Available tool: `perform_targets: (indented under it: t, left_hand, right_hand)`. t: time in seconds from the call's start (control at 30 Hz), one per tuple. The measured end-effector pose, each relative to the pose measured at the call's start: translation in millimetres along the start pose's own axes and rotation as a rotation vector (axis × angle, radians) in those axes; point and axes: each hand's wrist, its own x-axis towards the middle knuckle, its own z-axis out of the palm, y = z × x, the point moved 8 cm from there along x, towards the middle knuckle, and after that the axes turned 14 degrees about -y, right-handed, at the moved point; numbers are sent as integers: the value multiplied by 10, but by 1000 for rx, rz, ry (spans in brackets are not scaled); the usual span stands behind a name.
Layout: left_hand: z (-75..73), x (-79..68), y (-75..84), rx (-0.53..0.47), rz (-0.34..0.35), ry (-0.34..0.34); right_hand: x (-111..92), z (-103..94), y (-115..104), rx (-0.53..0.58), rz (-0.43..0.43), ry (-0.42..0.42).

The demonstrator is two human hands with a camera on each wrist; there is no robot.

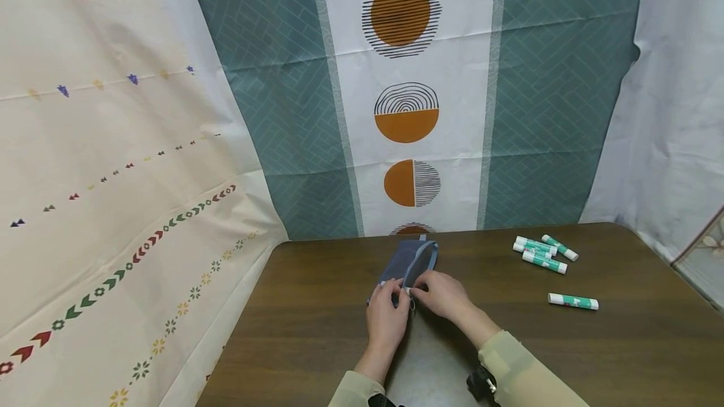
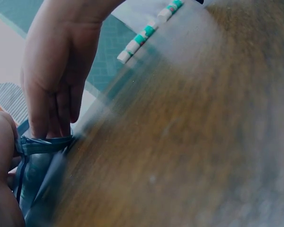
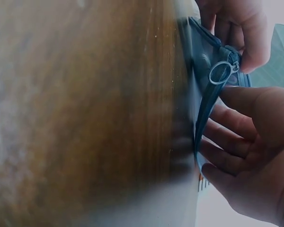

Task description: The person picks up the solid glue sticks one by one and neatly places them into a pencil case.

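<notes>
A dark blue zippered pouch (image 1: 393, 264) lies near the back edge of the table, its zip partly undone so that one side gapes. My left hand (image 1: 387, 316) holds the pouch's near end between thumb and fingers. On the right, my right hand (image 1: 447, 297) pinches the zip edge. The right wrist view shows a metal ring pull (image 3: 221, 73) hanging from the zip between both hands. There, the right thumb lies against the zip edge and the other fingers sit behind it. Inside the pouch, a pale shape shows faintly, too unclear to name.
Several green-and-white tubes resembling glue sticks lie at the table's back right, one of them (image 1: 544, 262) in a cluster. A single tube (image 1: 573, 301) rests closer. Patterned cloths hang behind and left of the brown table (image 1: 305, 331).
</notes>
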Motion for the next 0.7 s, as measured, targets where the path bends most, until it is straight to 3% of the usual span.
perform_targets:
  t: [0.7]
  left_hand:
    - [6,-1,-11,-3,-25,-24]
  right_hand:
    - [36,26,-39,20,-21,34]
